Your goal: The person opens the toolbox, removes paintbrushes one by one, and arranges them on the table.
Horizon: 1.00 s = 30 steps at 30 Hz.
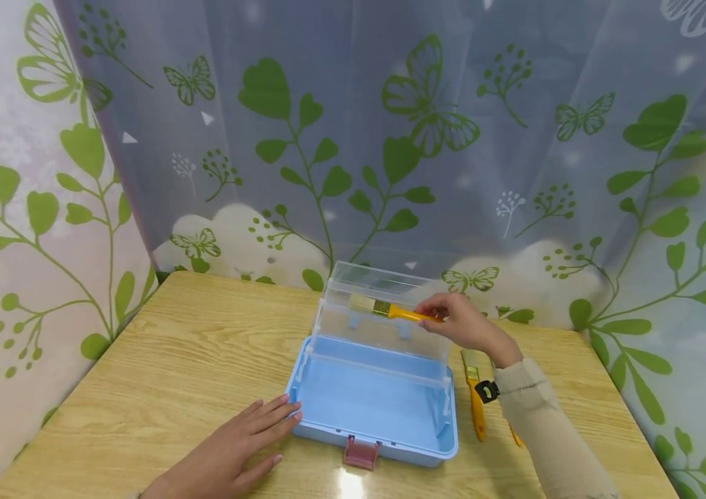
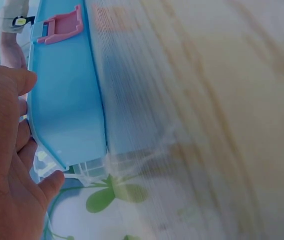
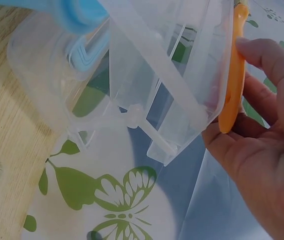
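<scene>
My right hand (image 1: 462,322) pinches a flat paintbrush (image 1: 404,314) by its orange handle, bristles to the left, over the clear plastic trays (image 1: 328,319) of a blue toolbox (image 1: 365,402). In the right wrist view, thumb and fingertips hold the orange handle (image 3: 233,75) beside a tray's wall. The box stands with its lid back and the trays raised. My left hand (image 1: 234,443) rests its extended fingers on the box's left front rim. In the left wrist view, the left hand (image 2: 7,150) lies along the blue side.
To the right of the box, another paintbrush (image 1: 475,402) with an orange handle lies on the wooden table (image 1: 216,346). A further orange handle (image 1: 517,438) is mostly hidden by my right sleeve. A pink latch (image 1: 361,454) sits at the box's front. Patterned curtains (image 1: 340,104) surround the table.
</scene>
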Motion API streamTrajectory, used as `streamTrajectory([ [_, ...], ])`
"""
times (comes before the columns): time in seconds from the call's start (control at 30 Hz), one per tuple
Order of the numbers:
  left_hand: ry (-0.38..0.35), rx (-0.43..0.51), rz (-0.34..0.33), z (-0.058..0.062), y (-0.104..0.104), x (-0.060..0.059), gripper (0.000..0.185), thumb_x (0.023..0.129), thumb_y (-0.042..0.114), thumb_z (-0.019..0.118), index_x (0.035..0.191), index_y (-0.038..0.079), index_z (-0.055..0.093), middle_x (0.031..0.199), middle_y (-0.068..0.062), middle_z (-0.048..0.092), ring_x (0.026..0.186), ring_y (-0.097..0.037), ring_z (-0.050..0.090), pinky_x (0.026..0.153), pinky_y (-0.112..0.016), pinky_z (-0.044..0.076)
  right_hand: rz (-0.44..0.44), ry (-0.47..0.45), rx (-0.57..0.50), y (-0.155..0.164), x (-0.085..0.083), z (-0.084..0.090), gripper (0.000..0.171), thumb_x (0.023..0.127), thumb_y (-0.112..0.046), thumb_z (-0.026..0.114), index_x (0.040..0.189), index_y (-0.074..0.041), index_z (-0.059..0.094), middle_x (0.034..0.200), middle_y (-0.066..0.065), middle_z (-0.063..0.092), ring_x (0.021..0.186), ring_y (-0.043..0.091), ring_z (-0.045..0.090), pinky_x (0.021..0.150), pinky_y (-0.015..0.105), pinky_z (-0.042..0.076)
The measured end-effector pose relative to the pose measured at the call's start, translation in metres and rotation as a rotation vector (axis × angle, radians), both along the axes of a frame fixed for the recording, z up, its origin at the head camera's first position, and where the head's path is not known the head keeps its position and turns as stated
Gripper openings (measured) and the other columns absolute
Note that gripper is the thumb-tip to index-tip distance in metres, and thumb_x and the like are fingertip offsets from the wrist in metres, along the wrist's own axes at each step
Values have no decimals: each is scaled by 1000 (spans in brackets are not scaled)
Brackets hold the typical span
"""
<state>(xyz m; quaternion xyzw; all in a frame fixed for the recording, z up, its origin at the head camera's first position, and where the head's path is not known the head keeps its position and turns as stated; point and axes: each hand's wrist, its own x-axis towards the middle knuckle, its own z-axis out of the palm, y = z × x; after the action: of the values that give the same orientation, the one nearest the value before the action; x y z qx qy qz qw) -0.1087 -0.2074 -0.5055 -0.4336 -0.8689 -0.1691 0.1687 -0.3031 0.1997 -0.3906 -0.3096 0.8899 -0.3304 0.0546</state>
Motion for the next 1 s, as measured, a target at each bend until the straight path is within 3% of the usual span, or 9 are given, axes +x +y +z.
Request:
streamTrajectory([
  [0.6,0,-2,-13,-2,-1,-1,67,99,25,67,158,8,38,159,-10,44,154,-19,28,126,-19,0,-13,-20,-42,9,3,-4,16,95,-5,70,110,-3,75,101,9,69,85,19,62,78,26,57],
  [1.0,6,-1,-9,-1,-1,-2,67,99,25,68,157,8,39,158,-10,45,150,-24,36,126,-19,2,-54,10,-98,26,12,-2,19,94,-5,72,112,0,75,102,11,70,86,19,64,78,24,57],
])
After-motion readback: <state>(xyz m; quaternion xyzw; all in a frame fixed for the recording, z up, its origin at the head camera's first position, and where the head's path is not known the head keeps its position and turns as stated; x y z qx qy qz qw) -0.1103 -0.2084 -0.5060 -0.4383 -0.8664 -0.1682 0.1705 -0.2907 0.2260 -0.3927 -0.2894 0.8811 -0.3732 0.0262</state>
